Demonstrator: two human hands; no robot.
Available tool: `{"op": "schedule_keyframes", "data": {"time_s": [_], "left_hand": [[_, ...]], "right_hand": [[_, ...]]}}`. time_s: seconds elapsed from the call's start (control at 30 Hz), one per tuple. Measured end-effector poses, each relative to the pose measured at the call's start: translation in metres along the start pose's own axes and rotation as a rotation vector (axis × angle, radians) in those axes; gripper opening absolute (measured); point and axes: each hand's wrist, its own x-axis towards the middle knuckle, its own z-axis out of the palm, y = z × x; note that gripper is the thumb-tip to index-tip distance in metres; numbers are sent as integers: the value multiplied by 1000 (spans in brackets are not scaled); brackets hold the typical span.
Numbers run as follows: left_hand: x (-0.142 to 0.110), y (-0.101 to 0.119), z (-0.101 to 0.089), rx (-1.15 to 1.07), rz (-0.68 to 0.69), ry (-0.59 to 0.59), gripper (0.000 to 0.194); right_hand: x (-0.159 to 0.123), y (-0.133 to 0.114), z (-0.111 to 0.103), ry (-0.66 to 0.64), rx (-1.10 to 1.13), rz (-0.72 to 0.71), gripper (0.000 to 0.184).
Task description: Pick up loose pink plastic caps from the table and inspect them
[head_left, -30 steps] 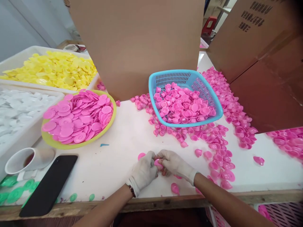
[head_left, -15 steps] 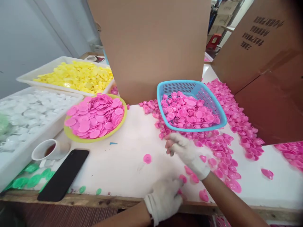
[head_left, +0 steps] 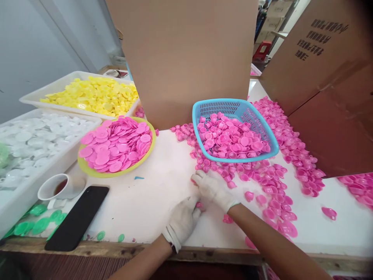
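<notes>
My left hand (head_left: 183,218), in a white glove, is closed near the front middle of the white table. A small pink toy cup (head_left: 199,205) shows between its thumb and fingers. Just beyond and to the right is my right hand (head_left: 214,191), also gloved, its fingers curled down close to the tabletop. A bit of pink or red shows at its fingertips; I cannot tell what it is. Behind it stands a blue basket (head_left: 235,158) full of pink toy cups (head_left: 230,136). More pink cups (head_left: 274,186) lie loose around the basket and to the right.
On the left are a yellow bowl of pink discs (head_left: 116,144), a tray of yellow pieces (head_left: 93,93) and a tray of white pieces (head_left: 37,136). A mug (head_left: 62,188) and a black phone (head_left: 77,217) sit near the front edge. Large cardboard boxes (head_left: 189,58) rise behind.
My left hand has moved up and left, away from the table edge. My right hand has moved left and down. The pink disc-like piece lying mid-table no longer shows there.
</notes>
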Motion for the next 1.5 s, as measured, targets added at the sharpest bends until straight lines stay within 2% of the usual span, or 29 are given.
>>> {"op": "schedule_keyframes", "data": {"time_s": [0.07, 0.13, 0.23, 0.3, 0.47, 0.63, 0.73, 0.9, 1.07, 1.17, 1.23, 1.33, 1.4, 1.5], "left_hand": [[4, -5, -3, -189, -54, 31, 24], [5, -8, -3, -425, -196, -6, 29], [5, -8, -2, -715, -349, -104, 31], [5, -7, -1, -790, -346, -142, 29], [10, -9, 3, -785, -348, -183, 20], [21, -19, 8, -717, -335, -209, 23], [31, -17, 3, -696, -310, -209, 25], [40, -7, -15, -829, -352, -372, 35], [45, -8, -16, -773, -398, -328, 35], [50, -9, -18, -695, -395, -366, 37], [51, -9, -21, -672, -358, -404, 39], [50, -9, -23, -681, -278, -439, 40], [49, -7, -23, -684, -254, -429, 39], [49, -6, -23, -609, -274, -399, 38]], "right_hand": [[-12, 9, -3, 93, 97, 116, 27], [-27, 10, -3, 138, 381, 246, 22], [-48, -2, 7, 49, 902, 431, 14], [-54, -12, 17, -31, 1058, 484, 12], [-52, -25, 31, -74, 1238, 527, 10], [-46, -19, 30, -152, 1254, 579, 10], [-41, -10, 27, -182, 1212, 595, 10], [-32, 1, 12, -377, 1316, 564, 3], [-24, -2, 12, -345, 1299, 639, 6], [-23, -2, 15, -338, 1312, 647, 5], [-25, 0, 14, -360, 1337, 613, 4], [-30, 1, 11, -369, 1379, 528, 19], [-33, -1, 11, -341, 1370, 510, 27], [-33, -4, 13, -327, 1341, 508, 28]]}}
